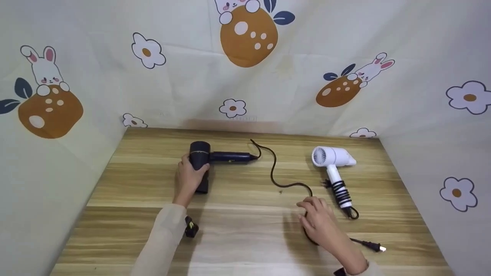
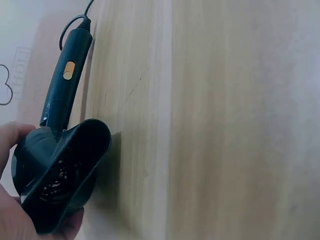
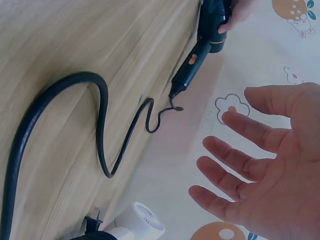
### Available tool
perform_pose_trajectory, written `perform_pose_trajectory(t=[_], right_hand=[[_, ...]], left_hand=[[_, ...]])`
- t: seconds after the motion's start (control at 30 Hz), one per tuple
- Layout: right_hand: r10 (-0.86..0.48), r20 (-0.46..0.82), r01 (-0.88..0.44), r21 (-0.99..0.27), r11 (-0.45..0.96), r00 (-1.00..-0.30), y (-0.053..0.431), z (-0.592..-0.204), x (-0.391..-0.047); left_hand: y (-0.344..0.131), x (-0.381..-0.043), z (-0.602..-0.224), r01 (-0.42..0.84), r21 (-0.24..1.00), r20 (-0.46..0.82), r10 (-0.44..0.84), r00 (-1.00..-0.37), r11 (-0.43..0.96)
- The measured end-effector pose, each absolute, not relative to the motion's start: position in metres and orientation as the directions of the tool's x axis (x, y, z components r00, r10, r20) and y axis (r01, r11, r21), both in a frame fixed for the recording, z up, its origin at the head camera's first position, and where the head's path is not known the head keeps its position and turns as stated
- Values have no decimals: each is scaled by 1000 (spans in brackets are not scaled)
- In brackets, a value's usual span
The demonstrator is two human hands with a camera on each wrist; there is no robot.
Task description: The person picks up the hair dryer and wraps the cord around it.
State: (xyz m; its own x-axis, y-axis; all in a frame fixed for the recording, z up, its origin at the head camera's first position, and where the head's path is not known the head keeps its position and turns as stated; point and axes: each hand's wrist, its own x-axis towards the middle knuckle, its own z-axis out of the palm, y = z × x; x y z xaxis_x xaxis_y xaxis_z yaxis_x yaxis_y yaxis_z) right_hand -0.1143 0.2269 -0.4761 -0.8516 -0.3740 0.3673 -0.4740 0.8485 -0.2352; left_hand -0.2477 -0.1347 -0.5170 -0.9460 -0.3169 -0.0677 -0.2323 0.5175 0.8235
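- Head view: the left hand (image 1: 190,176), left of centre, grips the black dryer (image 1: 206,156) round its barrel, thumb on one side and fingers on the other; its handle points toward the right of the frame.
- The right hand (image 1: 317,217), lower right of centre, has loosely spread fingers and pinches nothing. It hangs over the cord (image 1: 285,186); whether it touches it, I cannot tell.
- The cord snakes from the handle's end, passes under that hand and seems to lead to the plug (image 1: 372,246) at lower right.
- I judge the step in hand to be managing the cord while steadying the dryer: a firm barrel grip should stop any tug from swinging the handle.
- To take the cord well, close thumb and fingertips on one strand and draw gently, sparing the joint at the handle from a sharp bend.
- Mind the white dryer (image 1: 333,172) at right, its own cord wound round its handle: the prongs beside those coils could snag a loose strand.
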Motion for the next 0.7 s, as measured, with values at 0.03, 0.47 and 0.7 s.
perform_pose_trajectory(t=[0.03,0.47,0.7], right_hand=[[-368,365,-469,-245,848,-856,228,-475,-114],[-308,503,-494,-290,820,-807,234,-460,-119],[-273,633,-576,-338,745,-725,225,-441,-131]], left_hand=[[-135,-245,-517,-220,837,-55,-323,-945,502],[-117,-208,-486,7,989,52,-299,-953,148],[-104,-179,-465,83,994,100,-278,-955,75]])
